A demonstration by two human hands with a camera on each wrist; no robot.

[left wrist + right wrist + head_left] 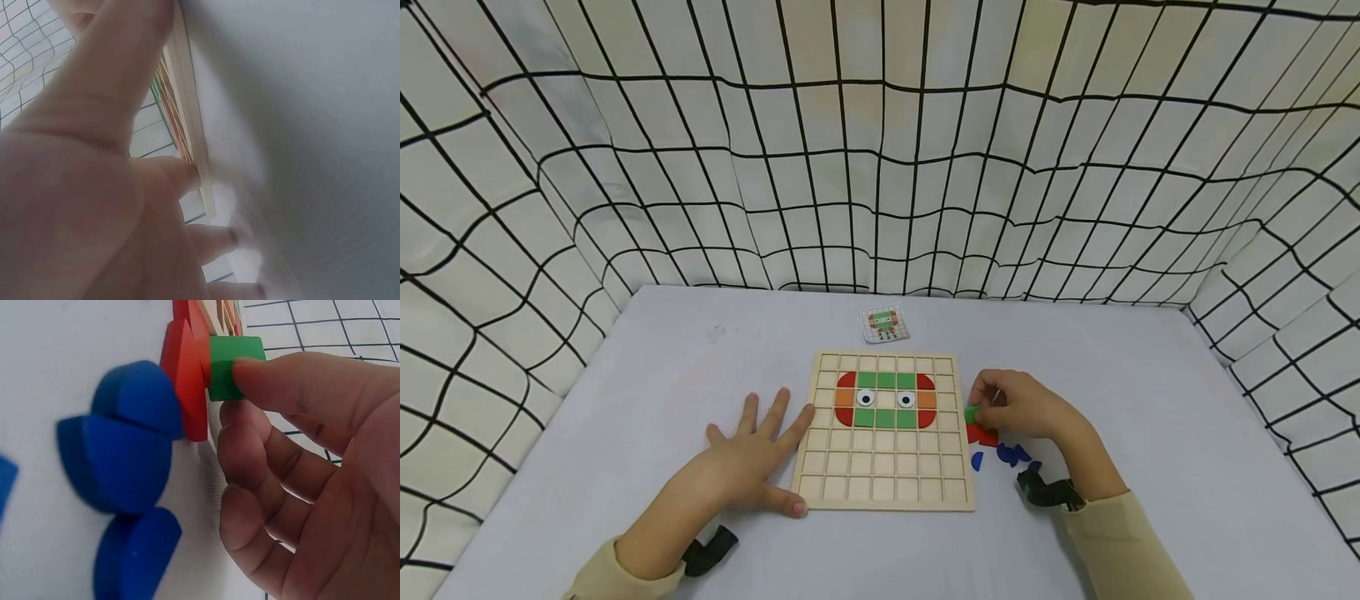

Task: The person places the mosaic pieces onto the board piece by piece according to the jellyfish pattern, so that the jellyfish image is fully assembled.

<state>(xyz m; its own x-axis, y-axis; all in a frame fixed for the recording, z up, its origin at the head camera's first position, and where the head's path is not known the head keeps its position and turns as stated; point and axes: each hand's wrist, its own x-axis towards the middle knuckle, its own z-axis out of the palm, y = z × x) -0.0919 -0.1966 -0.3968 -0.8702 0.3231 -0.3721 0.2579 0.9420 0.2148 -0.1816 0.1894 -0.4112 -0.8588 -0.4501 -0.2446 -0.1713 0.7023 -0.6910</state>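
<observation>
My right hand pinches a green square block between thumb and fingers, just off the right edge of the gridded wooden board. Below that hand lie red pieces and several blue half-round pieces. My left hand is spread flat at the board's left side, with thumb and a fingertip right at the frame. On the board, green squares, red rounded corners, orange pieces and two eye pieces form a wide face in the upper rows.
A small picture card with a similar figure lies behind the board on the white table. Black netting over white cloth rises around the table's back and sides. Dark straps circle both wrists.
</observation>
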